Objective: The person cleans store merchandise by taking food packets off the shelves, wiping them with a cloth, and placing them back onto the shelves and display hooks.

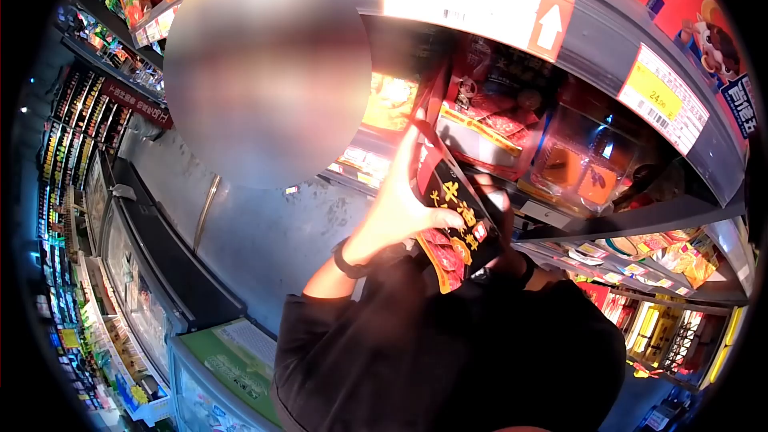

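— Left hand: thumb over the black pack's printed face, grip firm. Right hand?
— At the pack's other side, part hidden, shadowed; cannot tell whether grasping or merely touching.
— Pack's position?
— Tilted, before the shelf. Contact with it: cannot tell.
— Step?
— Judged: holding the pack up at the shelf. Any move calls for steady left-hand hold, clearance from the shelf edge.

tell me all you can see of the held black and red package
The black and red package looks like a carton, with gold lettering and a red, meat-like picture on its front. It is tilted before the shelf, left hand gripping it, thumb across the front; the shadowed right hand is at its other side. Back hidden.
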`<act>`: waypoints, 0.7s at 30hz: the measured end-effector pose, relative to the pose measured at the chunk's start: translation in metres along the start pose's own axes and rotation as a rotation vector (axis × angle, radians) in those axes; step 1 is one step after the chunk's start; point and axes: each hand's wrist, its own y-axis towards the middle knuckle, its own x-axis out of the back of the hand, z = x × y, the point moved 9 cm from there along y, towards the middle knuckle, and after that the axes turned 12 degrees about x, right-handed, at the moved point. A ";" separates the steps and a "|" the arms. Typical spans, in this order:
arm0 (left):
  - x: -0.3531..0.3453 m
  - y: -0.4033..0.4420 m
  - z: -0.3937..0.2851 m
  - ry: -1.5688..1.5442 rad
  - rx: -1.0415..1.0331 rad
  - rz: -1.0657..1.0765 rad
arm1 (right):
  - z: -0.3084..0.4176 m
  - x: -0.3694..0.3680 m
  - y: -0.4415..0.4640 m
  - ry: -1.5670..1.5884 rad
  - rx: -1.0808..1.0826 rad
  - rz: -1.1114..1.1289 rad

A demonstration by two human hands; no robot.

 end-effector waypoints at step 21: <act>0.009 0.098 -0.065 0.071 -0.237 -0.364 | 0.066 0.093 -0.011 -0.428 0.266 -0.016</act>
